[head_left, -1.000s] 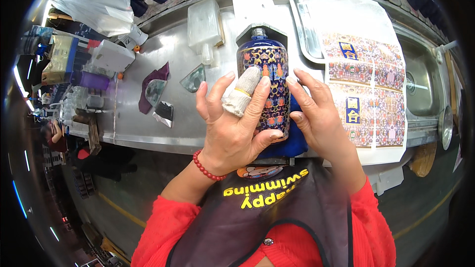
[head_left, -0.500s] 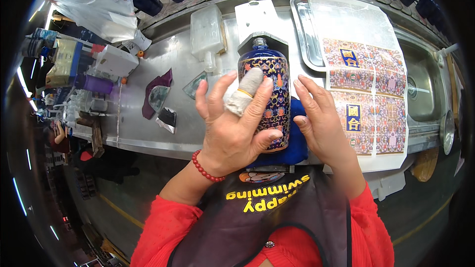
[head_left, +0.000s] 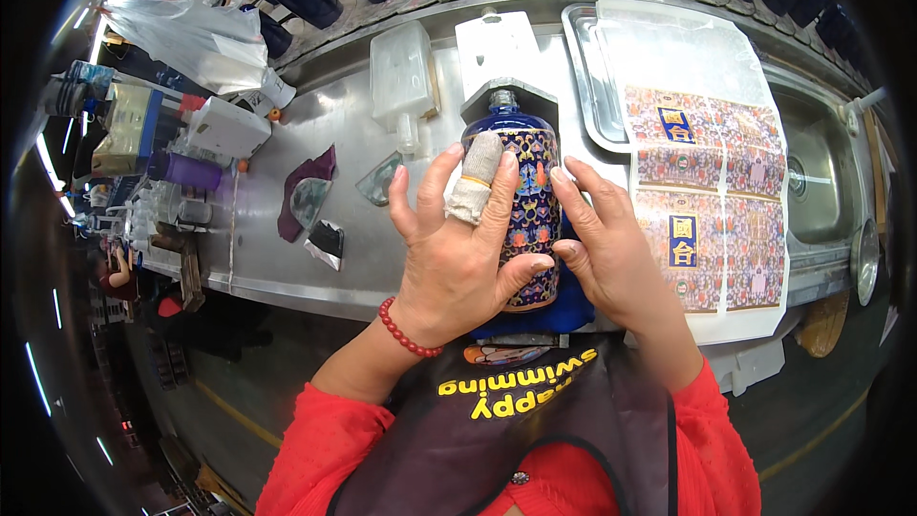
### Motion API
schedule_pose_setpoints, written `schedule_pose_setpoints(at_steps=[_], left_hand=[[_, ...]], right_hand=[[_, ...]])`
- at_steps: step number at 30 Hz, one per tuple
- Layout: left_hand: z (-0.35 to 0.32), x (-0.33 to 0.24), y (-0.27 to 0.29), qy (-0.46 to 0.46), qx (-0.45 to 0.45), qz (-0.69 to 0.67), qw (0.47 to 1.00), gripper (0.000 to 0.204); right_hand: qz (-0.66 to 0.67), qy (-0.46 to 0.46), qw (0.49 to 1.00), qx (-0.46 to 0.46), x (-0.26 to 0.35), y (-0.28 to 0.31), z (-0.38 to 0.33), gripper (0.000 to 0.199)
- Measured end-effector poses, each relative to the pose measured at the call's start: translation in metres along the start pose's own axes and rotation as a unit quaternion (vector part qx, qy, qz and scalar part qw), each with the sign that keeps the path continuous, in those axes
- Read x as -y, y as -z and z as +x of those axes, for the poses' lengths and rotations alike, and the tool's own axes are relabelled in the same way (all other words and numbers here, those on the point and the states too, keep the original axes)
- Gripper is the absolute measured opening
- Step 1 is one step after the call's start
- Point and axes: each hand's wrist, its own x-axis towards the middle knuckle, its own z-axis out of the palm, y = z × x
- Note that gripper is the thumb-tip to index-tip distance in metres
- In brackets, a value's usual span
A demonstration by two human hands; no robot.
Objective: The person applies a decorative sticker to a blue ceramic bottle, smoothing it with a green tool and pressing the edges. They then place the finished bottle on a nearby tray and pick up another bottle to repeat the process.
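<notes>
Moved inward since half a second ago, in head view, with the right hand [head_left: 616, 250], loosely bent, unclenched, to three o'clock on the bottle [head_left: 535, 201]. Spread across its front, ungrasping, with the left hand [head_left: 451, 272]. With the bottle at twelve o'clock from the apron [head_left: 420, 449].

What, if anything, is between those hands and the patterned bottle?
Only the cloth finger cover on the left hand's middle finger; nothing else visible stands between that hand or the right hand and the patterned bottle.
</notes>
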Motion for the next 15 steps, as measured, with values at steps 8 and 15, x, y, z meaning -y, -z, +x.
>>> schedule_pose_setpoints(at_steps=[8, 15], left_hand=[[0.003, -0.002, 0.002, 0.003, 0.005, 0.026, 1.0, 0.086], [0.009, 0.007, -0.002, 0.011, -0.033, -0.047, 0.998, 0.084]], right_hand=[[0.013, -0.006, 1.0, 0.004, 0.0, -0.002, 0.001, 0.063], [0.025, -0.03, 0.999, -0.003, -0.001, -0.002, 0.011, 0.062]])
